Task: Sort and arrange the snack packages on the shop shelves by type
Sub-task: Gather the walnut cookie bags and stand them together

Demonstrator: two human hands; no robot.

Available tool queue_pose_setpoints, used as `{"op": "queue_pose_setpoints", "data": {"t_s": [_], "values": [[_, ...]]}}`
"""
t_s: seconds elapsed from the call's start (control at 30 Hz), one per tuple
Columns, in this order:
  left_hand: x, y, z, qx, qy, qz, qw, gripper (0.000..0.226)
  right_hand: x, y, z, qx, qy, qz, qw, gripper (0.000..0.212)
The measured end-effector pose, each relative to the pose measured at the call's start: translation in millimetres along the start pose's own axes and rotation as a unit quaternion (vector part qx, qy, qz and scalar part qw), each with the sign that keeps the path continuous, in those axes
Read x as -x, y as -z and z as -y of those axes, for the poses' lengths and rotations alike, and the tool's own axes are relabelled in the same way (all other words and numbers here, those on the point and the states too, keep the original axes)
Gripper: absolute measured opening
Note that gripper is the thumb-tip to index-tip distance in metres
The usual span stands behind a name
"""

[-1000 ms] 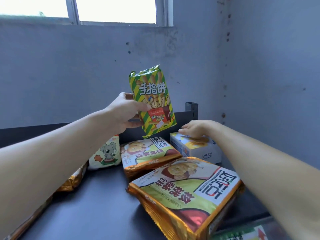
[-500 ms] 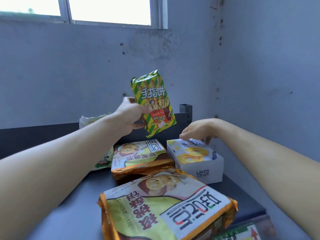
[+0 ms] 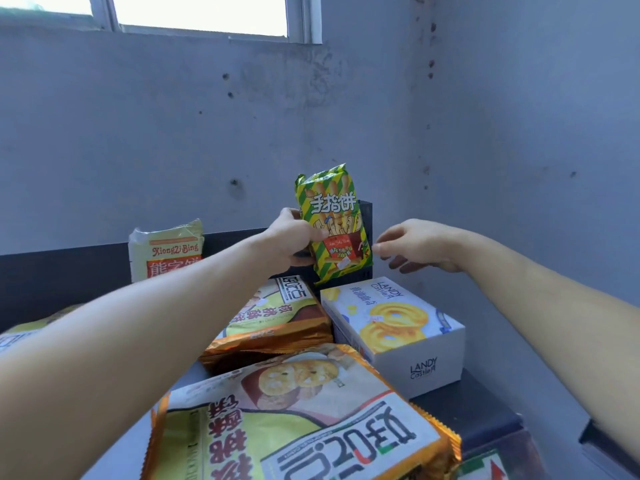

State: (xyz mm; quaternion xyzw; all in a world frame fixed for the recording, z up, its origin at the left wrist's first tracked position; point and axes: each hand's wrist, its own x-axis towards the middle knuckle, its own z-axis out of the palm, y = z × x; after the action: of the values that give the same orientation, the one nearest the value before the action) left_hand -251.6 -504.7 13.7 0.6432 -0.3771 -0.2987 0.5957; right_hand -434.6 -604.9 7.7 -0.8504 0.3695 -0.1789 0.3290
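My left hand (image 3: 292, 239) grips a green-and-yellow striped finger-biscuit packet (image 3: 332, 223) upright above the back of the dark shelf (image 3: 464, 407). My right hand (image 3: 414, 245) hovers just right of the packet with relaxed fingers, holding nothing, its fingertips near the packet's edge. Below it lies a white Landy Castle cookie box (image 3: 398, 327). Two gold-edged walnut-biscuit bags lie flat, one in the middle (image 3: 273, 317) and a larger one nearest me (image 3: 298, 420). A pale XiongZiBing packet (image 3: 166, 249) leans upright against the shelf's back rail.
A black corner post (image 3: 365, 216) of the shelf rises behind the held packet. Grey concrete walls meet in a corner at the right. More packets sit partly hidden under my left arm (image 3: 20, 332). A red-and-green package (image 3: 481, 467) shows at the bottom right.
My right hand lifted off the white box and rose beside the striped packet. The left hand carried the packet a little right toward the corner post. The XiongZiBing packet now shows fully.
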Motion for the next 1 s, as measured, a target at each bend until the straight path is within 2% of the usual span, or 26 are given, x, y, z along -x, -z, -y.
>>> {"op": "queue_pose_setpoints", "data": {"t_s": [0.13,0.37,0.73,0.83,1.0], "values": [[-2,-11,4,-0.053,0.009,0.010,0.998,0.045,-5,-5,-4,-0.064,0.003,0.005,0.998,0.042],[0,-18,16,-0.150,0.031,-0.003,0.988,0.040,-17,-27,-2,-0.050,-0.012,0.039,0.998,0.029],[8,1,13,-0.163,0.033,-0.026,0.986,0.015,-42,-46,8,-0.025,0.047,0.016,0.998,0.019],[11,2,14,-0.179,0.042,-0.033,0.982,0.025,-41,-48,9,-0.001,0.051,0.016,0.999,0.017],[18,-2,15,-0.177,0.041,-0.043,0.982,0.028,-35,-45,11,0.005,0.033,0.034,0.999,0.020]]}}
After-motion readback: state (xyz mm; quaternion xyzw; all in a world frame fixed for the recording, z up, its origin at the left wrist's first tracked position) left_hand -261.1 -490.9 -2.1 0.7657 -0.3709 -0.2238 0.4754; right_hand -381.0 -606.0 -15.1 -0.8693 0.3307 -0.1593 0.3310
